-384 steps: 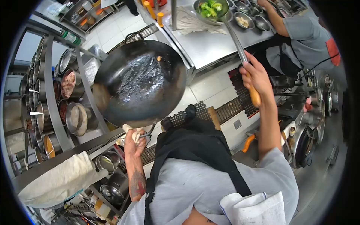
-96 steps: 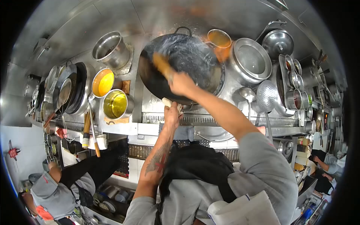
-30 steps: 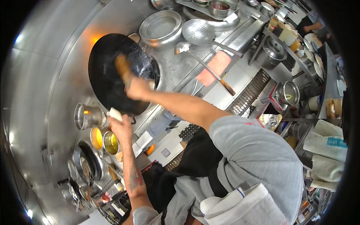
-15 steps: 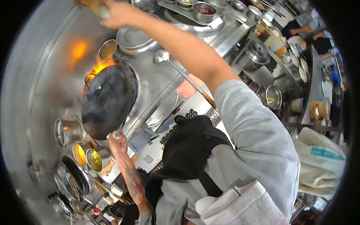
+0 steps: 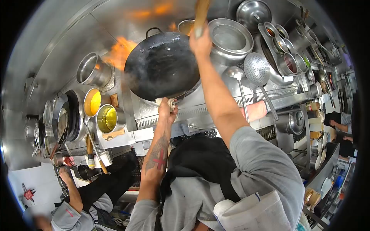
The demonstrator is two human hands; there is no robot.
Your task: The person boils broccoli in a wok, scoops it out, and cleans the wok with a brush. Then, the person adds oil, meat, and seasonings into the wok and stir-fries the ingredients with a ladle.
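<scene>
My left hand [image 5: 168, 107] is closed around the near handle of a large black wok [image 5: 163, 73], with a pale folded cloth [image 5: 158, 101] in the grip. Thin smoke hangs over the wok, whose inside looks dark with a wet sheen at the far rim. Orange flame [image 5: 122, 52] flares at its left edge. My right hand [image 5: 201, 43] is raised at the wok's right rim, shut on a tan bamboo wok brush [image 5: 202, 13] that points up and is smeared by motion.
To the right are a round metal pan [image 5: 231, 36], a ladle [image 5: 235, 73] and a perforated skimmer [image 5: 257, 69]. Pots of yellow liquid [image 5: 108, 118] and a steel pot [image 5: 92, 71] stand left. A co-worker's arm [image 5: 71, 184] shows at lower left.
The camera view has turned, bringing the wok nearer the middle. My right hand has come with the brush from the far side to the wok's right rim. My left hand keeps its grip.
</scene>
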